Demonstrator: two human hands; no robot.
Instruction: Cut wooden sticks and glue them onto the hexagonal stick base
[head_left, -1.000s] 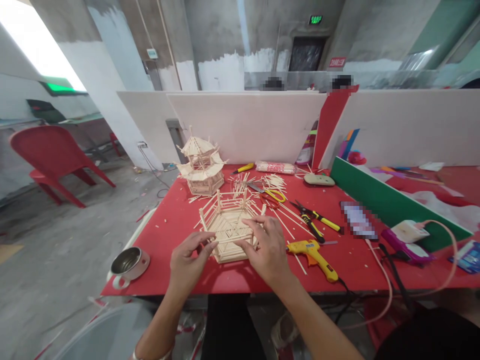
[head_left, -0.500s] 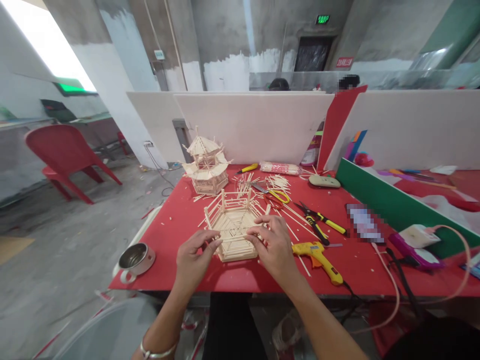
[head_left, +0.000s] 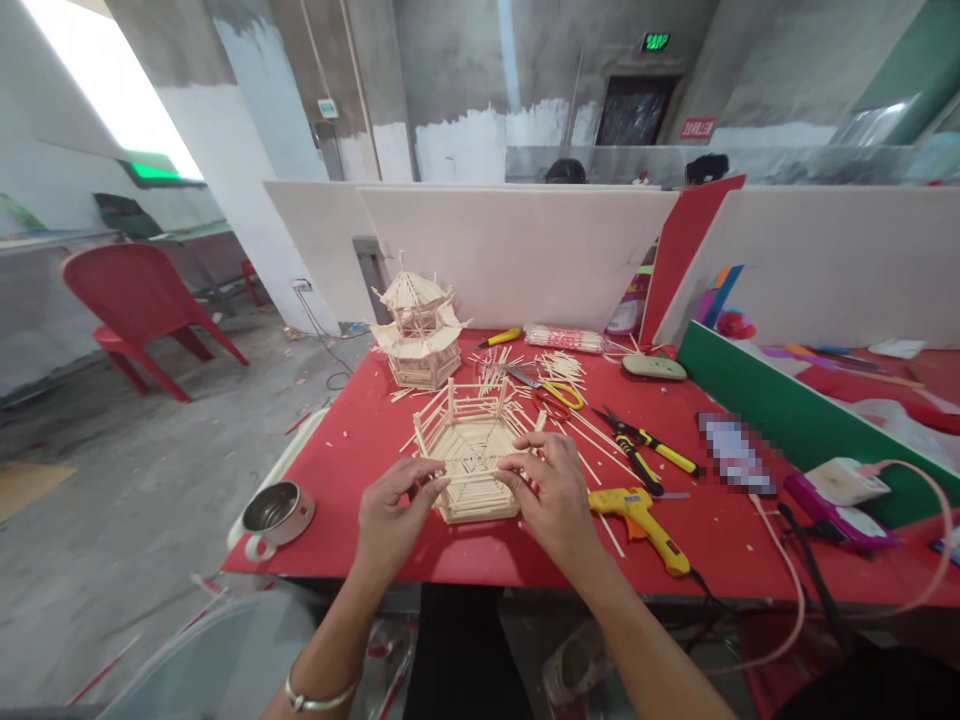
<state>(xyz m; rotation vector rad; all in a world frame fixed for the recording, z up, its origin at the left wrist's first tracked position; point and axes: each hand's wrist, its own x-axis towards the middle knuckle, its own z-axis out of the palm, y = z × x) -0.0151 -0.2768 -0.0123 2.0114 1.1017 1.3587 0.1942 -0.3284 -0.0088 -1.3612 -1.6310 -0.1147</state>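
A six-sided frame of thin wooden sticks (head_left: 480, 508) stands on the red tabletop, with railings along its rear and left sides. Over its front edge lies a single wooden stick (head_left: 472, 474), roughly level. My left hand (head_left: 397, 505) pinches the stick's left end, close to the front left corner post. At the other end, the thumb and fingers of my right hand (head_left: 551, 490) are closed on the same stick. The fingers partly hide both front corners. Behind the frame is a pagoda model (head_left: 420, 345) made of similar sticks.
Right of the frame lie a yellow glue gun (head_left: 637, 520), pliers (head_left: 645, 445), scissors (head_left: 559, 392) and a phone (head_left: 735, 450). Loose sticks (head_left: 562, 368) are scattered behind it. A metal cup (head_left: 277, 515) stands at the left edge. A green board (head_left: 780, 425) bounds the right side.
The whole view has shifted slightly, so everything appears a little further right. Both hands keep their pinch on the stick, with hardly any movement relative to the frame.
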